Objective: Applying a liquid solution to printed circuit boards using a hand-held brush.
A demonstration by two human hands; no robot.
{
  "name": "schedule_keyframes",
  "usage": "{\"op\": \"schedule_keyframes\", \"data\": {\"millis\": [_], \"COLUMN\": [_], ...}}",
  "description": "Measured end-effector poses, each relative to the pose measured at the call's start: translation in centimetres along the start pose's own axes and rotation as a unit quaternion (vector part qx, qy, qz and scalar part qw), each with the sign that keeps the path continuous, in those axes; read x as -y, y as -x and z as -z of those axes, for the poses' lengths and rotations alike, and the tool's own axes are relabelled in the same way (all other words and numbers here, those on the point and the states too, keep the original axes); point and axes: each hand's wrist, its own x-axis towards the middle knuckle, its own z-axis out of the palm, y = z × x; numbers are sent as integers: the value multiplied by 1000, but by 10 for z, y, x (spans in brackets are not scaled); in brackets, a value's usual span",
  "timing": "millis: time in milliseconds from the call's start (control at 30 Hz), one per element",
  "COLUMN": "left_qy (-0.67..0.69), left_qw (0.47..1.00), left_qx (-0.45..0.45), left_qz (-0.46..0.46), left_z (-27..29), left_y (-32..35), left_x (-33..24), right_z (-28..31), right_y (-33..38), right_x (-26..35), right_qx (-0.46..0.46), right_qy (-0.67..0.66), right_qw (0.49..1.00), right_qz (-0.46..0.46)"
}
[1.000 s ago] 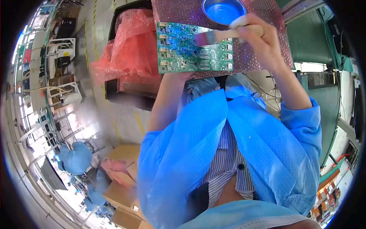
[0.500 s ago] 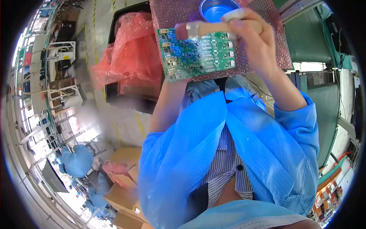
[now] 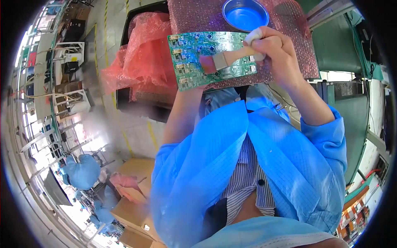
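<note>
My right hand (image 3: 282, 53) is closed around the wooden handle of a flat brush (image 3: 221, 60); white covers sit on some of its fingertips. The brush's reddish bristles touch, or nearly touch, the face of a green circuit board (image 3: 182, 70), left of its middle. Blue light and a wet-looking shine show on the board, and connectors line its left edge. From below, my left hand (image 3: 195, 90) holds the board near its lower left corner, with its fingers hidden behind it. Beyond the board stands a round metal bowl (image 3: 267, 20), glowing blue inside.
Pink bubble wrap (image 3: 294, 45) covers the work surface under the bowl. To the left, a black bin (image 3: 124, 99) holds crumpled pink bubble wrap (image 3: 149, 45). Cardboard boxes (image 3: 134, 167) stand at lower left. Farther left are shelving and people in blue.
The brush has swept down and slightly right across the board, from its upper edge to nearer its middle. My right hand has dropped with it, uncovering more of the bowl.
</note>
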Motion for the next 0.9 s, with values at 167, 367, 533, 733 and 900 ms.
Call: {"op": "schedule_keyframes", "data": {"millis": [167, 367, 533, 733, 900], "left_qy": [29, 51, 38, -114, 24], "left_qw": [999, 997, 999, 993, 998], "left_qx": [46, 55, -2, 23, 51], "left_qz": [-3, -17, -21, -29, 10], "left_z": [23, 34, 3, -2, -1], "left_y": [-1, -1, 4, -2, 2], "left_x": [0, -1, -3, -3, -4], "right_z": [0, 12, 5, -2, 17], "right_y": [-12, -14, -12, -12, -15], "right_x": [-7, -6, -3, -2, -5], "right_qx": [-55, -109, -47, -56, -71], "right_qy": [-56, -24, 19, 12, 78], "right_qw": [996, 991, 995, 989, 981], "right_qz": [42, 79, 84, 135, 162]}}
